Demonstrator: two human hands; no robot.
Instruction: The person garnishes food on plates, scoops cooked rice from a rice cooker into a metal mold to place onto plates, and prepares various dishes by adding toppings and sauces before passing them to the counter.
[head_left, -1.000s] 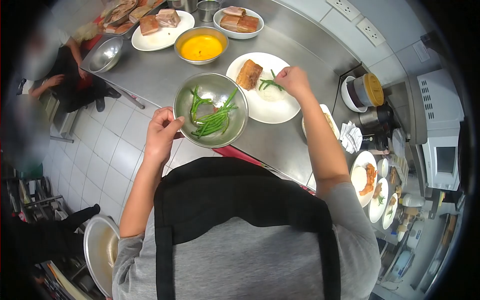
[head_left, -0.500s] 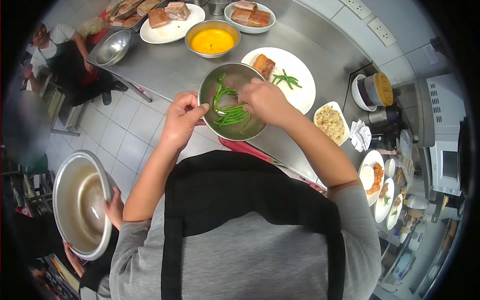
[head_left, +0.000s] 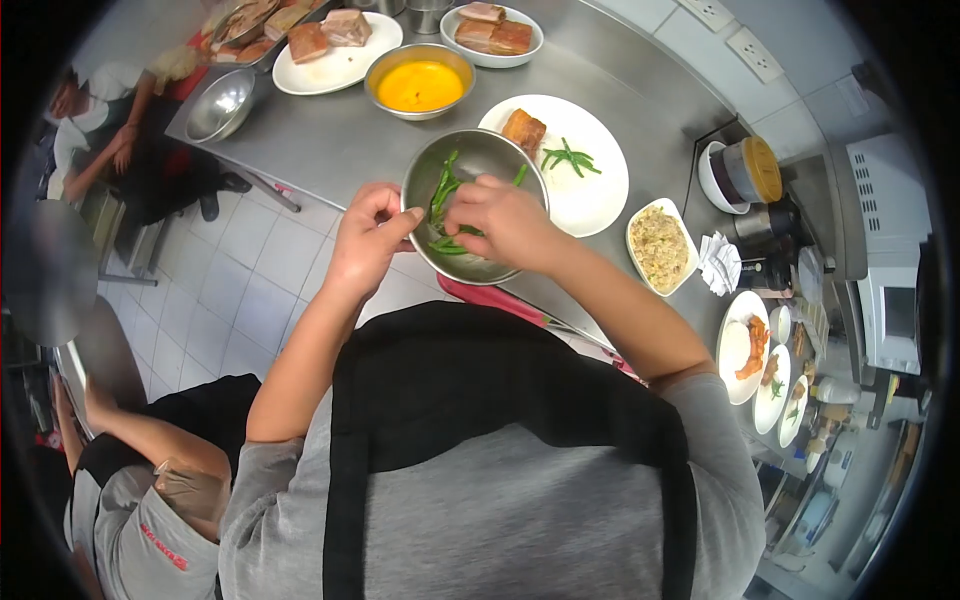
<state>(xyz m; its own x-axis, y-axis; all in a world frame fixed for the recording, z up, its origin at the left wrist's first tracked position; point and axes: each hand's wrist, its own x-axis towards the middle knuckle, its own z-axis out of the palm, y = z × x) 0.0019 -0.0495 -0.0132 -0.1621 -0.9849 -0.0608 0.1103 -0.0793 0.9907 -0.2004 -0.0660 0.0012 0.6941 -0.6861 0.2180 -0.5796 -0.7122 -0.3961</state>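
Left hand (head_left: 368, 238) gripping a metal bowl (head_left: 485, 150) at frame centre, right hand (head_left: 503, 225) curled among green beans (head_left: 441, 188) (cannot tell if holding any).

From over here, the beans (head_left: 441, 188) are in a bowl (head_left: 490, 150), left hand (head_left: 374, 238) on its left rim, right hand (head_left: 502, 222) in it. Plate (head_left: 590, 208)'s on the surface (head_left: 640, 105) just beyond, to the right, meat (head_left: 523, 131) left of another bean pile (head_left: 571, 157). Liquid bowl (head_left: 420, 54) further back left, food dish (head_left: 693, 257) off right.

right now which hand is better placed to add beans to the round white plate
Probably the right hand: it's inside the metal bowl at the green beans, nearer the round white plate, while the left hand holds the bowl's rim.
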